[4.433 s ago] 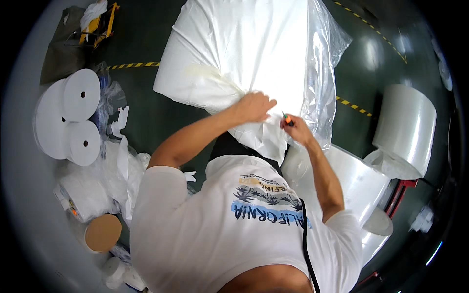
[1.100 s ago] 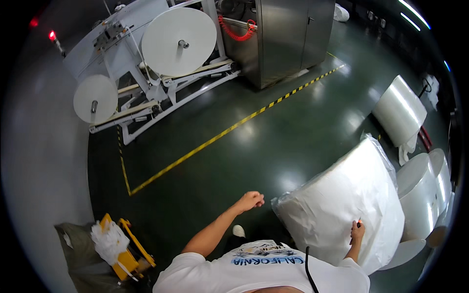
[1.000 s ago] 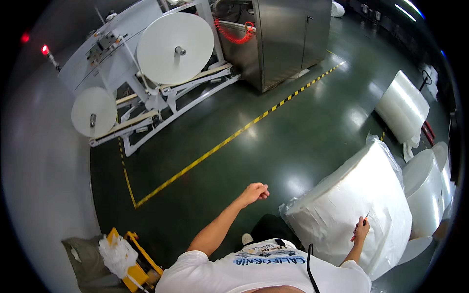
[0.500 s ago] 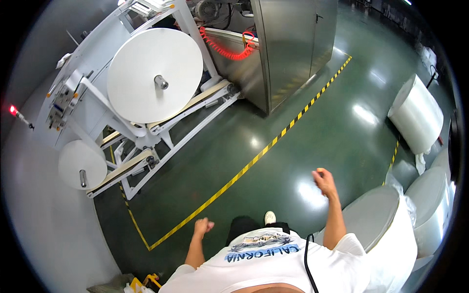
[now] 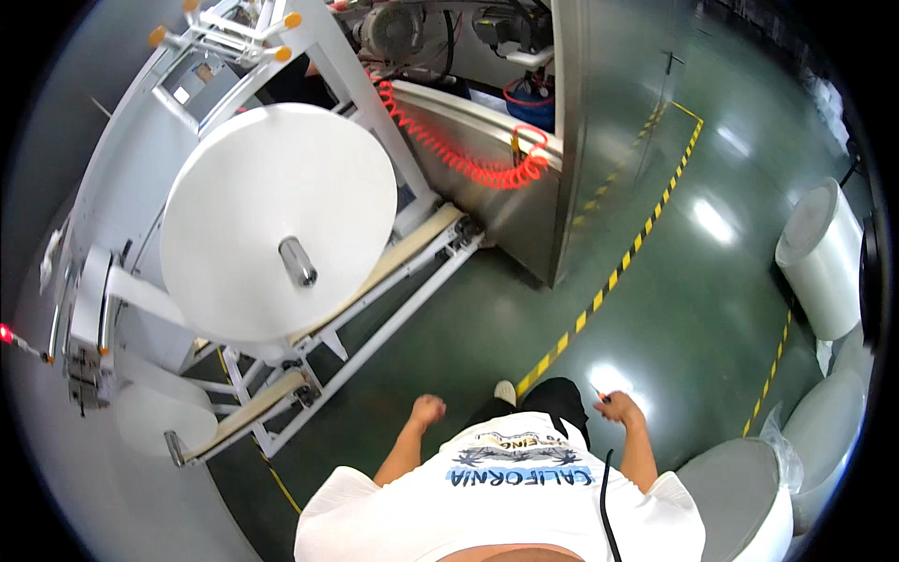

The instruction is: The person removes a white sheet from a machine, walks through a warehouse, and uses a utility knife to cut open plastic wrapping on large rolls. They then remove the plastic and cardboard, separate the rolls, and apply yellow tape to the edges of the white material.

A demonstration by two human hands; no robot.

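My left hand (image 5: 429, 409) hangs in front of my body, its fingers loosely curled, and nothing shows in it. Held low on the other side, my right hand (image 5: 620, 408) is closed around a small tool with an orange part (image 5: 604, 398) and a thin dark tip; its exact kind is too small to make out. Neither hand touches the machine. Ahead on the left, a large white roll (image 5: 272, 206) sits on a metal shaft (image 5: 298, 262) in a white machine frame (image 5: 384, 309). A smaller white roll (image 5: 159, 412) is mounted lower at the left.
A coiled red air hose (image 5: 459, 169) hangs along the machine beside a steel cabinet door (image 5: 609, 122). Yellow-and-black floor tape (image 5: 613, 281) runs diagonally ahead of me. Large wrapped rolls (image 5: 735, 487) stand close at my right, with another roll (image 5: 822, 262) farther off.
I have moved forward toward the machine, so its large roll and the red hose appear nearer. My right hand has come lower and closer to my body, and the stepping foot has changed.
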